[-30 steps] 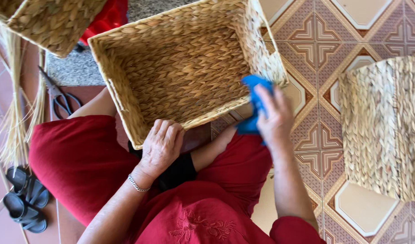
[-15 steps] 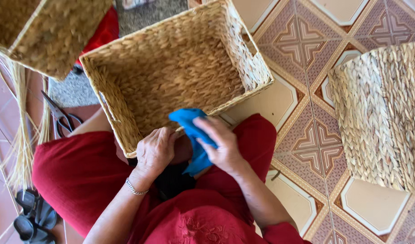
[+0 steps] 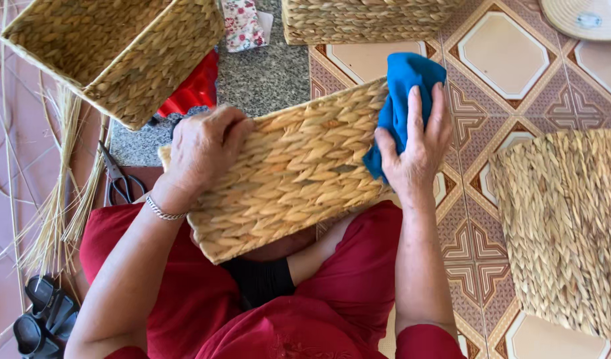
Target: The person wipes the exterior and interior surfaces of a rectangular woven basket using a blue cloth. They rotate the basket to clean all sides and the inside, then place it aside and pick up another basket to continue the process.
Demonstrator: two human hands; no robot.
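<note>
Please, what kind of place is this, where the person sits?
Probably a home floor used for basket weaving: patterned floor tiles, several woven baskets like the one on the lap, loose straw and scissors beside.

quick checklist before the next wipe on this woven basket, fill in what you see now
1. Left hand grips the basket edge: ok.
2. Right hand presses the blue cloth on the basket's side: ok.
3. Basket rests on the lap, woven outside face up: ok.
4. Scissors lie on the floor, apart from both hands: ok.
5. Basket surface clean: cannot tell.
6. Other baskets apart from the one held: ok.
</note>
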